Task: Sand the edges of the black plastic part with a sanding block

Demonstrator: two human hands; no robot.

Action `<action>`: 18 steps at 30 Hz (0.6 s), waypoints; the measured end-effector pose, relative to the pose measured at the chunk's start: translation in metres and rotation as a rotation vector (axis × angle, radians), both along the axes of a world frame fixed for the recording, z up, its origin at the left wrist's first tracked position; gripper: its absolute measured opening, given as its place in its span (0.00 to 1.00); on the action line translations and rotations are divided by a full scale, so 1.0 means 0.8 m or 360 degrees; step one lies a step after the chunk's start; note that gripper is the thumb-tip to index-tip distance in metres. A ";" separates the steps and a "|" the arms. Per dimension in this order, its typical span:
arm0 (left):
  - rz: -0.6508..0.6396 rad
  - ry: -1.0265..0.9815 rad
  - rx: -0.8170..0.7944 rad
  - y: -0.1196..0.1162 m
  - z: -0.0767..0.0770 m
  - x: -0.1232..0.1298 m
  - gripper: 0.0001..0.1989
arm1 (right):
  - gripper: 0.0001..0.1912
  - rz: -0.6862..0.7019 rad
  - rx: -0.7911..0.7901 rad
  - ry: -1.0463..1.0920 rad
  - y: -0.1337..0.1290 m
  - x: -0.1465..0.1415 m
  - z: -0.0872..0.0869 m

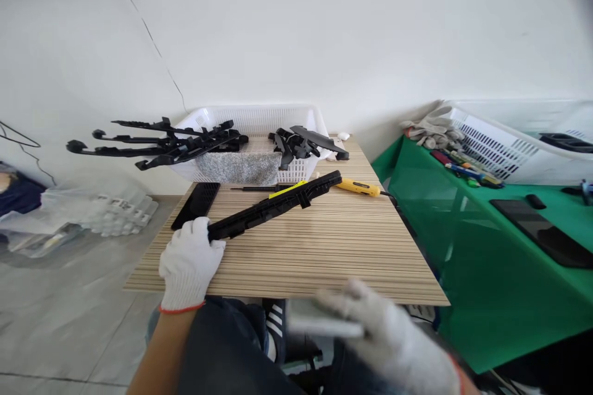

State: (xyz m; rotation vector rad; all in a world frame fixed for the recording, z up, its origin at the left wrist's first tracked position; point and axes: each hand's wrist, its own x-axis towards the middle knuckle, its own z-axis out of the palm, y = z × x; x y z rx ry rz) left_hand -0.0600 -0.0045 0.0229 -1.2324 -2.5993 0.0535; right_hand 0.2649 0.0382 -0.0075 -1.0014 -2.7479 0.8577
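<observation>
My left hand (189, 259), in a white knit glove with an orange cuff, is closed around the near end of a long black plastic part (273, 211). The part slants up to the right above the striped wooden table (324, 259). My right hand (384, 327), also gloved and smeared by motion, is below the table's front edge over my lap. It grips a flat pale grey object (319, 321), too blurred to name. Beyond the black part lie a yellow-handled tool (359, 186), a dark thin-shafted tool (259, 189) and a yellow strip (288, 189).
A white plastic basket (306, 117) at the back holds black parts (185, 143), several jutting out left, and a grey cloth (245, 168). A black phone (196, 205) lies at the left edge. A green-covered table (417, 197) with pens, gloves and another basket (500, 142) stands right.
</observation>
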 end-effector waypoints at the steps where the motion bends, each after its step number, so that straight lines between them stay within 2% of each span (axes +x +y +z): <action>1: 0.0002 -0.0018 -0.0026 0.001 0.001 0.000 0.17 | 0.30 -0.0357 0.0168 -0.0050 0.016 0.018 0.002; 2: 0.0003 -0.0032 -0.0052 0.002 0.003 0.001 0.17 | 0.28 -0.0714 0.0319 -0.0149 0.033 0.035 0.005; 4: 0.0009 -0.0047 -0.0087 0.003 0.005 0.001 0.16 | 0.25 -0.1120 0.0453 -0.0271 0.062 0.064 0.008; 5: 0.0013 -0.0050 -0.0097 0.004 0.005 0.001 0.16 | 0.25 -0.1294 0.0491 -0.0346 0.071 0.073 0.007; 7: 0.0016 -0.0048 -0.0108 0.004 0.006 0.001 0.17 | 0.26 -0.1432 0.0522 -0.0493 0.075 0.076 0.003; 9: 0.0007 -0.0035 -0.0111 0.004 0.006 0.001 0.17 | 0.25 -0.1331 0.0572 -0.0526 0.060 0.061 -0.005; 12: -0.0005 -0.0008 -0.0092 0.004 0.005 0.002 0.17 | 0.24 -0.0994 0.0657 -0.0391 0.021 0.019 -0.015; 15: 0.0009 -0.0003 -0.0094 0.004 0.005 0.002 0.17 | 0.23 -0.0630 0.0725 -0.0280 -0.016 -0.025 -0.016; 18: 0.0004 0.0002 -0.0100 0.003 0.006 0.003 0.17 | 0.24 -0.0236 0.0678 -0.0097 -0.042 -0.061 -0.019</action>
